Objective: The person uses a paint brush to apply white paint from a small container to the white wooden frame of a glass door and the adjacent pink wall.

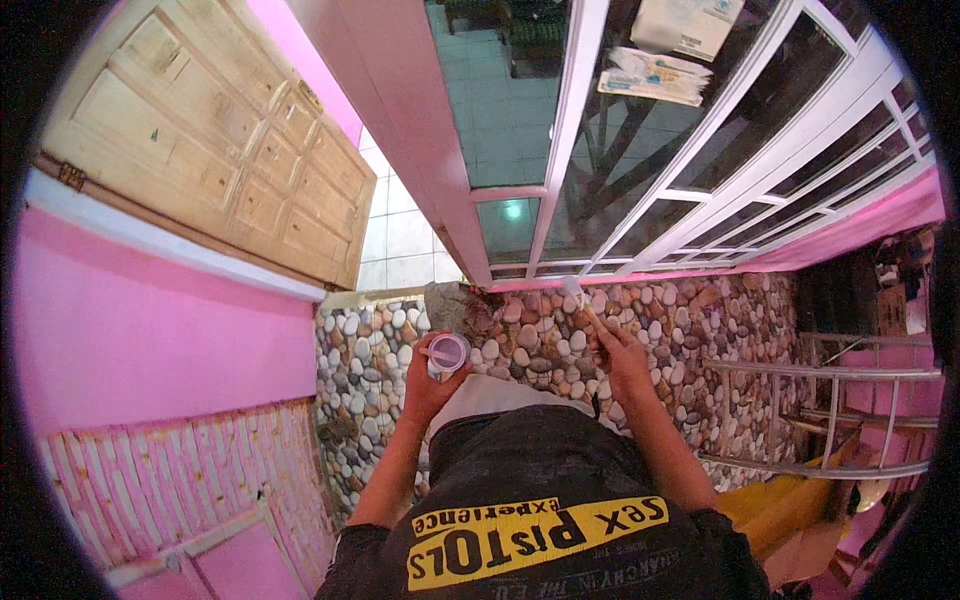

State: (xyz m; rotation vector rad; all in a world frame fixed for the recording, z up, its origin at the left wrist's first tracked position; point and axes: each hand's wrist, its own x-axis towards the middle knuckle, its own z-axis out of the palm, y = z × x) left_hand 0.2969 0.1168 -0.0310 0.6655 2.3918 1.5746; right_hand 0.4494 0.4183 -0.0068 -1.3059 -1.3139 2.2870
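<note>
In my left hand is a small clear plastic cup, seen from above, with pale rims and what looks like a light strip across it; its contents are hard to make out. My right hand grips the wooden handle of a paintbrush, its pale bristles close to the bottom of the white-framed glass panels; whether they touch cannot be told. A grey, rough patch lies by the foot of the pink post, just beyond the cup.
A wooden door stands open at left above a pink wall, beside a white-tiled doorway. The floor has a pebble pattern. A metal ladder and a yellow object are at right. Paper pieces are on the glass.
</note>
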